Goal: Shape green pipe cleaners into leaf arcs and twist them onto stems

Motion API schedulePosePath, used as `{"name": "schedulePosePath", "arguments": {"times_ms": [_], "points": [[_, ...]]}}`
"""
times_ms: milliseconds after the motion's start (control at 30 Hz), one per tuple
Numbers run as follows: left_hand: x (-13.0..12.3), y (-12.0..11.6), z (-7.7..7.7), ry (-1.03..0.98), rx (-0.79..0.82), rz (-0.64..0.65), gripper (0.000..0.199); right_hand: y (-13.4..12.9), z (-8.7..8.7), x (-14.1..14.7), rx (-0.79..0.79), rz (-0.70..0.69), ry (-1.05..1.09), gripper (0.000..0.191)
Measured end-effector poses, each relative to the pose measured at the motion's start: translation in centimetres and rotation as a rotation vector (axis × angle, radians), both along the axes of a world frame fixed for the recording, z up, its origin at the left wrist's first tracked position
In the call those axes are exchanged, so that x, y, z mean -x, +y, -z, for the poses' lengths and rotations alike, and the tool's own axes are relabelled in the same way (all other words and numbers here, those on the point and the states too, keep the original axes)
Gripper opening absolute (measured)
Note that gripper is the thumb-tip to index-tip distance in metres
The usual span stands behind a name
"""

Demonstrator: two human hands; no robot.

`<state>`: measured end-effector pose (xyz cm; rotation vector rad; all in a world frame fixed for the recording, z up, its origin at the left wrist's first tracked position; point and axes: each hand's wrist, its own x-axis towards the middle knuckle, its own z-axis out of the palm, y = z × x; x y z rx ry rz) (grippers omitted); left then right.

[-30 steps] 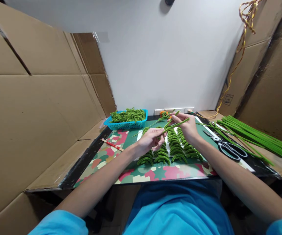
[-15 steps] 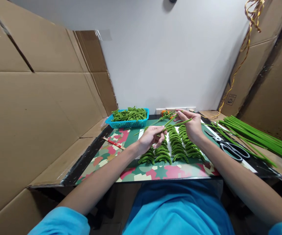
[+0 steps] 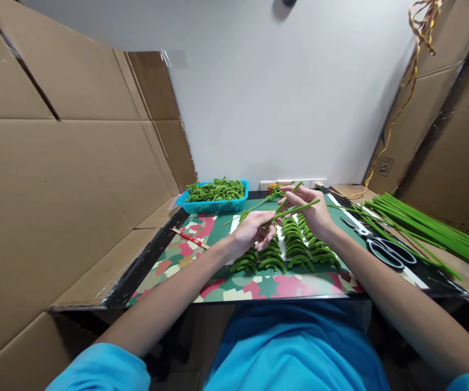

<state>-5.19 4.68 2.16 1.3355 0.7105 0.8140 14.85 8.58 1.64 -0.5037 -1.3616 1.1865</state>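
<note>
Green fuzzy stems cross in the air above the mat, between my two hands. My left hand is closed on them, its thumb and fingers pinched together. My right hand has its fingers bent round a stem whose tip sticks up past them. Below both hands, several bent green pieces lie in columns on white paper over the patterned mat. An orange and green item rests behind the hands, partly covered by my right hand.
At the back left stands a blue basket of green pieces. A red stick lies on the left of the mat. To the right are scissors and a pile of long green stems. Cardboard walls flank the table.
My right hand has moved slightly left and down, nearer my left hand. The short stem's tip now points up past my right fingers.
</note>
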Motion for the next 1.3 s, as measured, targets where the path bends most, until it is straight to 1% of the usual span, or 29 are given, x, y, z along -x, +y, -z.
{"name": "schedulePosePath", "arguments": {"times_ms": [133, 300, 367, 500, 600, 700, 767, 900, 1000, 1100, 1167, 1300], "points": [[-0.1, -0.2, -0.2, 0.007, 0.005, 0.007, 0.040, -0.1, 0.4, 0.4, -0.022, -0.071, -0.072, 0.041], [-0.1, -0.3, -0.3, 0.005, 0.013, 0.004, 0.041, -0.2, 0.5, 0.4, -0.066, -0.048, -0.106, 0.044], [0.0, -0.3, -0.2, -0.003, 0.022, 0.022, 0.041, -0.3, 0.4, 0.4, -0.083, -0.001, -0.108, 0.044], [0.1, -0.3, -0.2, -0.018, 0.069, 0.077, 0.038, -0.2, 0.3, 0.3, -0.129, 0.174, -0.106, 0.039], [0.2, -0.2, -0.3, -0.029, 0.078, 0.076, 0.038, 0.1, 0.2, 0.0, -0.153, 0.284, -0.054, 0.039], [0.1, -0.2, -0.4, -0.035, 0.075, 0.063, 0.037, 0.4, 0.1, -0.5, -0.145, 0.357, 0.003, 0.039], [0.0, -0.2, -0.4, -0.035, 0.065, 0.047, 0.037, 0.6, 0.0, -0.8, -0.135, 0.371, 0.018, 0.039], [0.0, -0.1, -0.2, -0.016, 0.046, 0.008, 0.036, 0.6, -0.2, -1.0, -0.102, 0.342, 0.024, 0.045], [0.0, 0.0, -0.1, -0.001, 0.050, -0.013, 0.037, 0.7, -0.3, -1.1, -0.054, 0.267, 0.041, 0.053], [0.0, 0.0, -0.2, 0.006, 0.047, -0.027, 0.036, 0.7, -0.3, -1.1, -0.015, 0.214, 0.045, 0.056], [-0.1, -0.1, -0.3, 0.012, 0.033, -0.026, 0.035, 0.6, -0.4, -1.1, -0.006, 0.198, 0.030, 0.056], [-0.3, -0.3, -0.4, 0.032, 0.016, -0.019, 0.032, 0.4, -0.3, -0.8, 0.021, 0.129, -0.047, 0.049]]}}
